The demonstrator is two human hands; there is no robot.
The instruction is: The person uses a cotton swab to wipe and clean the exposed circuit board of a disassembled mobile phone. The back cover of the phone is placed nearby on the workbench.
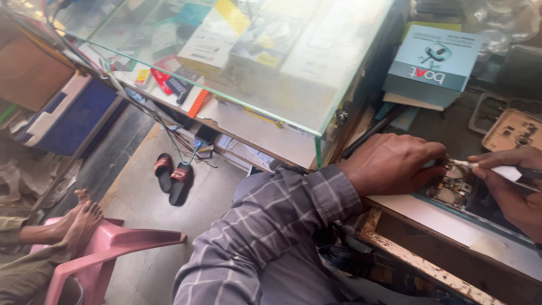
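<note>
An opened phone (458, 191) with its circuit board bare lies on the workbench at the right. My left hand (392, 164) rests on the phone's left end and holds it down. My right hand (516, 192) comes in from the right edge, gripping a thin white-handled tool (497, 169) whose tip touches the top of the board. My left arm wears a grey checked sleeve (271, 231).
A glass display counter (254, 62) full of packaged goods fills the upper middle. A light-blue box (433, 65) and a gold phone frame (514, 131) lie on the bench. Below left, another person's feet (79, 217) rest on a pink plastic chair (107, 248); sandals (172, 178) lie on the floor.
</note>
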